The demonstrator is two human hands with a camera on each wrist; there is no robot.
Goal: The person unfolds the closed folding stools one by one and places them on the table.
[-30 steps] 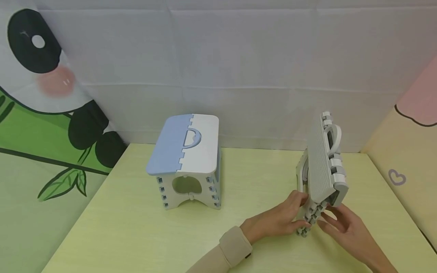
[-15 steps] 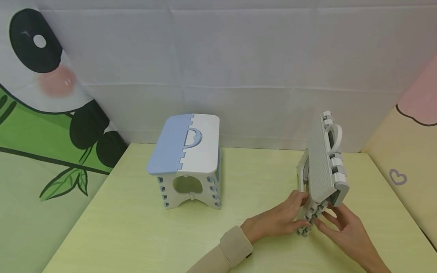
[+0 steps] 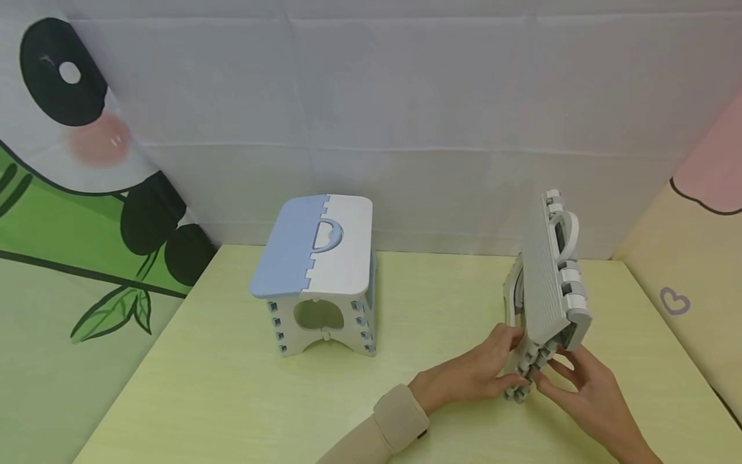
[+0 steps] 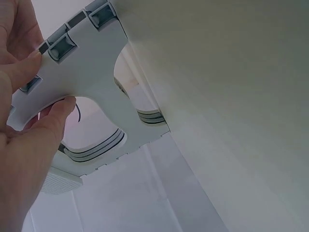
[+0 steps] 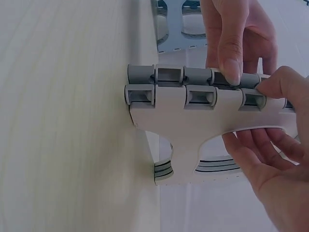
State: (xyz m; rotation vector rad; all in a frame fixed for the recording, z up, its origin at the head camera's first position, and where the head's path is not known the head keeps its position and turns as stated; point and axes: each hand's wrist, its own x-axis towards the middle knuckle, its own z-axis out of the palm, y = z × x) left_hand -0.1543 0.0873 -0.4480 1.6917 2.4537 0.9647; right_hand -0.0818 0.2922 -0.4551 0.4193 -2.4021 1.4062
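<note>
A grey-white folding step stool, mostly folded, stands upright on its edge at the table's right side. Its ribbed top panel leans up, with a curved carry handle on its right side. My left hand grips the near leg panel from the left, one digit in the oval cutout and another on the hinged edge. From the right, my right hand pinches the same part; in the right wrist view its thumb rests on the hinge knuckles and its fingers reach behind the panel through the cutout.
A second step stool, blue and white, stands unfolded left of centre on the pale yellow table. A white cloth backdrop hangs behind, with printed side panels left and right.
The right hand has shifted slightly left, its thumb now on the stool's hinged edge. My left hand and both stools have stayed in place.
</note>
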